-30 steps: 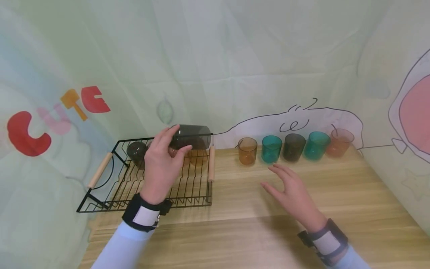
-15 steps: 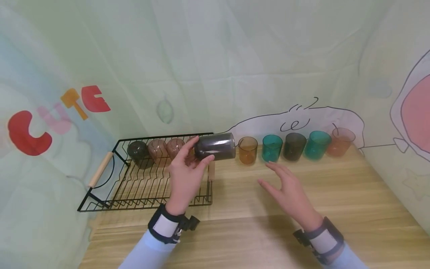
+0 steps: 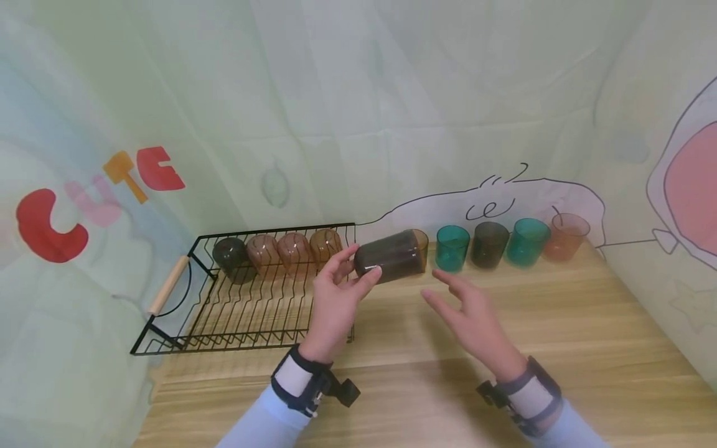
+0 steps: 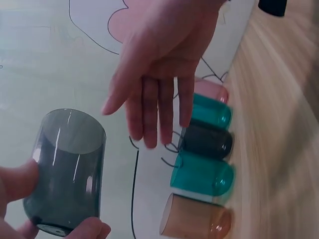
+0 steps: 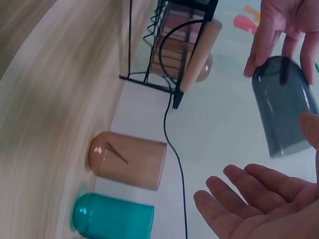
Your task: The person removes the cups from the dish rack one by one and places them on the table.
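Note:
My left hand (image 3: 338, 303) grips a dark grey glass cup (image 3: 390, 256) near its rounded base, thumb in front and fingers behind. The cup lies nearly sideways in the air, its mouth pointing right and slightly up. Close to that mouth is my right hand (image 3: 475, 326), its fingers spread and relaxed with nothing in them; in the right wrist view its palm faces up beside the cup (image 5: 285, 107). Behind the held cup, an amber cup (image 4: 194, 216) is partly hidden in the head view.
At left stands a black wire dish rack (image 3: 246, 342) with wooden handles (image 3: 169, 286). Upside-down cups sit along its back: dark grey (image 3: 231, 256), two pinkish (image 3: 294, 247), amber (image 3: 326, 244). Right of the amber cup stand teal (image 3: 452, 247), dark (image 3: 490, 244), teal (image 3: 528, 241) and reddish (image 3: 566, 238) cups.
My left hand has carried the dark grey cup from above the rack rightward, over the table, its mouth tilting up slightly. My right hand has shifted a little left towards it.

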{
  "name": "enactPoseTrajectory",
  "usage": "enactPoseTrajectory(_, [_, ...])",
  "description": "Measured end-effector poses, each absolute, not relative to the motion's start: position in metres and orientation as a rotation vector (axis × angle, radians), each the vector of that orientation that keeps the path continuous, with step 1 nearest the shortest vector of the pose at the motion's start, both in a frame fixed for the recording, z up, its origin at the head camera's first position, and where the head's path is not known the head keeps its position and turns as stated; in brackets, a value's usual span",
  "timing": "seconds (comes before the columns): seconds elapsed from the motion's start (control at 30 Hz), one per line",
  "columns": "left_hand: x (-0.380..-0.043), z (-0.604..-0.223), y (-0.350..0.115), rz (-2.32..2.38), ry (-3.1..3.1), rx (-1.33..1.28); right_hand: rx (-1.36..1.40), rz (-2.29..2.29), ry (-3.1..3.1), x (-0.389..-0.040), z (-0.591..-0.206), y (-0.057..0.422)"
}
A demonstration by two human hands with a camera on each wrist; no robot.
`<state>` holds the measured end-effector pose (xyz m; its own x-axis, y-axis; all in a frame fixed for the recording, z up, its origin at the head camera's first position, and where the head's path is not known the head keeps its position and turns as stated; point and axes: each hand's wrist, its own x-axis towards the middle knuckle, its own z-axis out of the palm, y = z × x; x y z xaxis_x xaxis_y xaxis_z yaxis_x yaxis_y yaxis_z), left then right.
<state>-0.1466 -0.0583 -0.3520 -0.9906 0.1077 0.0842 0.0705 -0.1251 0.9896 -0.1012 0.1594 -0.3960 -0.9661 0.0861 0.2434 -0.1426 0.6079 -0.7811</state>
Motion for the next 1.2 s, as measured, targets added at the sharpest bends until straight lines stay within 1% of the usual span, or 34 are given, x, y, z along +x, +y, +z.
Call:
enactPoseTrajectory(0.2, [-0.145,-0.356,-0.051,2.368,1.968,0.173,0.046,1.434,-2.536,-0.105,-0.395,0.15])
enactPoseTrajectory(0.53, [-0.133,-0.34,-0.049,2.275,1.961,0.172,0.15,1.586,-2.378,-0.113,-0.392,0.141])
enactPoseTrajectory(0.87, [-0.144,-0.365,-0.049,2.06,2.159,0.185,0.175,1.71,-2.289,-0.115,-0.386,0.137])
enactPoseTrajectory(1.03, [-0.144,-0.372,-0.048,2.049,2.109,0.242,0.238,1.84,-2.181,-0.111,-0.371,0.132])
enactPoseTrajectory(1.2, [-0.143,-0.375,-0.047,2.044,2.065,0.266,0.215,1.888,-2.159,-0.105,-0.358,0.126])
